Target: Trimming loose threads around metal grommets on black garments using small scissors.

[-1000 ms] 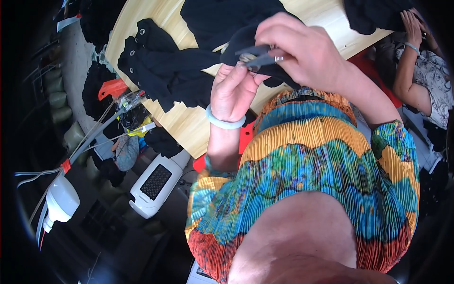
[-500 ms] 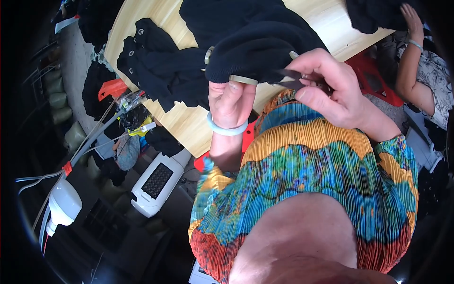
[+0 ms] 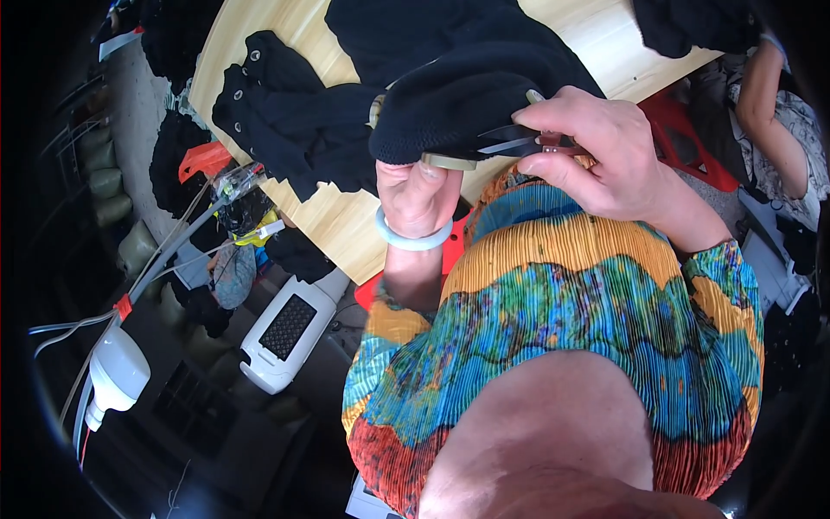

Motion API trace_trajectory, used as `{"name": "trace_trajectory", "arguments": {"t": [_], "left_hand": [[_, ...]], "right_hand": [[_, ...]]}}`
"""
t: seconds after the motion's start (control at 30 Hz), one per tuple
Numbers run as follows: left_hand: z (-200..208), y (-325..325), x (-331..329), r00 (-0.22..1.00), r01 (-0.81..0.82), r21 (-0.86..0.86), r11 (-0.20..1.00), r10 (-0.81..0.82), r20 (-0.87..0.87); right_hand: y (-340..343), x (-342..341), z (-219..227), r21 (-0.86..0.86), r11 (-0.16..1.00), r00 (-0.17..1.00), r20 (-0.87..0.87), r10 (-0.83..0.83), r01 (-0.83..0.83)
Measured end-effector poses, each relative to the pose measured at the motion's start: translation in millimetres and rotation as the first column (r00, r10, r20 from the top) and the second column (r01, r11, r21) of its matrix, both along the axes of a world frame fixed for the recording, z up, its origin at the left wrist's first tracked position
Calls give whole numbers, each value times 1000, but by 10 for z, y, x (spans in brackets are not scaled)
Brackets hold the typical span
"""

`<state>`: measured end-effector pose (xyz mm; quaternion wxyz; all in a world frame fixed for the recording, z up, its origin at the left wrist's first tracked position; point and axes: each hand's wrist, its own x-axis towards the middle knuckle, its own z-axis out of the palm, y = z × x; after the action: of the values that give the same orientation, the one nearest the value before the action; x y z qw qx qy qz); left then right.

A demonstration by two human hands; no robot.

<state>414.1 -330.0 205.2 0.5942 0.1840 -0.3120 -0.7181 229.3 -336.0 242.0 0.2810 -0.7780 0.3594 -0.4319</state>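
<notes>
My left hand (image 3: 417, 195), wearing a pale bangle, pinches the edge of a black knitted garment (image 3: 467, 95). Beside its thumb a pale, disc-like piece, like a large button (image 3: 450, 162), shows edge-on. Another pale piece (image 3: 377, 110) sits at the garment's left side, and one more (image 3: 534, 97) shows by my right fingertips. My right hand (image 3: 609, 156) grips small thread snips (image 3: 510, 143) between thumb and fingers. Their dark blades are parted and point left, close to the garment's lower edge. Whether they touch the cloth I cannot tell.
Another black garment with metal eyelets (image 3: 277, 112) lies left on the wooden table (image 3: 346, 229). At upper right, a co-worker's arm (image 3: 765, 104) reaches toward black cloth (image 3: 692, 26). A lamp bulb (image 3: 119, 368) on a pole stands left, a white plastic seat (image 3: 290, 333) below the table.
The snips' blades have swung into clearer view, pointing left beside the garment. My left hand has shifted slightly left with the cloth. The co-worker's hand has moved behind their black cloth.
</notes>
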Motion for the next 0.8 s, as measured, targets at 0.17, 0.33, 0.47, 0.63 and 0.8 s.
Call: {"name": "trace_trajectory", "arguments": {"t": [0.17, 0.33, 0.47, 0.63, 0.8], "left_hand": [[7, 11, -15, 995, 25, -9, 1000, -25, -99], [6, 13, -21, 994, 52, 37, 998, -48, -96], [-31, 30, -9, 993, 61, 25, 998, -58, -100], [-12, 59, 1, 1000, 7, 141, 990, -8, 6], [-17, 40, -2, 999, 9, 89, 996, -13, 43]], "right_hand": [[9, 32, 55, 28, 1000, 1000, 28, 10, -11], [9, 49, 66, 33, 999, 998, 55, 15, -17], [20, 63, 91, 90, 996, 998, 60, 13, -18], [36, 88, 101, 163, 986, 995, 96, 8, -24], [55, 108, 129, 217, 976, 995, 98, -17, -5]]}}
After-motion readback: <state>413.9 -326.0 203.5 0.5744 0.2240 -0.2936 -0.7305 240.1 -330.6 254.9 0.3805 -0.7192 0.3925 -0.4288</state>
